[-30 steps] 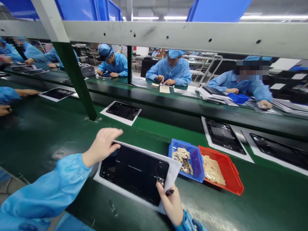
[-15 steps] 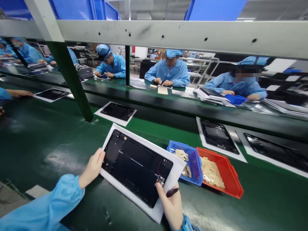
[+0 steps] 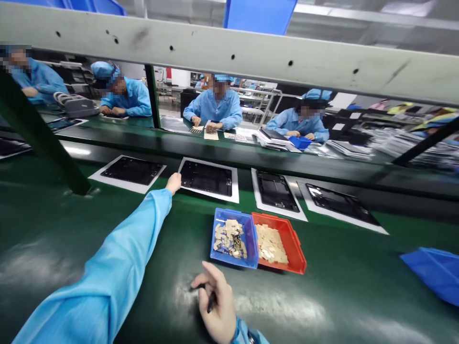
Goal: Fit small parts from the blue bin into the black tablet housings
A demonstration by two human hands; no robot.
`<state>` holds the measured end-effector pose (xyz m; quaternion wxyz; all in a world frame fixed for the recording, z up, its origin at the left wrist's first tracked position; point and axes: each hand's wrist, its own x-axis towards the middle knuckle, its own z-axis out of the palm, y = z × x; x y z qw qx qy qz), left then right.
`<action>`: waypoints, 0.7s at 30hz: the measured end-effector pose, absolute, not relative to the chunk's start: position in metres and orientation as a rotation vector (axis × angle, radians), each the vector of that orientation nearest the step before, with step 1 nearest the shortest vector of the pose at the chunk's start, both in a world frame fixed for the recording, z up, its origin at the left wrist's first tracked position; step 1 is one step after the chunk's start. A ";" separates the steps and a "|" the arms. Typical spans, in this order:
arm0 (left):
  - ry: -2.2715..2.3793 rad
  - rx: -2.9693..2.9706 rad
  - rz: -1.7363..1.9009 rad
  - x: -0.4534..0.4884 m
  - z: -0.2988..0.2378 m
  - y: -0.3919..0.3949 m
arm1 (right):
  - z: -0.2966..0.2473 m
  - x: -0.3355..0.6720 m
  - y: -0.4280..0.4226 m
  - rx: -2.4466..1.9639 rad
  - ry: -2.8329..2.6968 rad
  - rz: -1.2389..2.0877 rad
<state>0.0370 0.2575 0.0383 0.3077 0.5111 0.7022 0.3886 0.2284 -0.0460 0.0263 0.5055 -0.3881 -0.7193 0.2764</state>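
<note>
Stretched forward, my left hand (image 3: 174, 183) is closed on the left edge of a black tablet housing (image 3: 206, 177) with a white sheet under it. The housing lies on the far strip of the bench, between two others like it. My right hand (image 3: 219, 306) is in front of the bins, fingers curled around a slim dark tool (image 3: 212, 302). Most of that tool is hidden in the palm, so its exact kind cannot be made out. Just beyond that hand sits a blue bin (image 3: 234, 262) of small cream-coloured pieces, against a red bin (image 3: 299, 260) with similar pieces.
More black tablet housings lie on white sheets: one at left (image 3: 132, 170), two at right (image 3: 278, 191), (image 3: 340, 203). A green post (image 3: 43, 134) rises at left. A blue tray (image 3: 435, 274) is at the right edge. Co-workers (image 3: 215, 105) sit across the bench.
The tablet housing and its sheet went from between both hands to the far strip. My left hand reached forward with it; my right hand let go and drew back. The view swung right.
</note>
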 end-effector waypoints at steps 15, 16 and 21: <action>1.700 1.642 1.402 0.013 0.032 0.160 | 0.032 0.230 -0.049 -1.024 -1.899 0.484; 1.637 1.631 1.410 0.011 0.023 0.137 | 0.034 0.231 -0.050 -1.020 -1.943 0.438; 1.321 1.555 1.324 0.015 -0.016 0.042 | 0.049 0.247 -0.035 -1.259 -1.960 0.302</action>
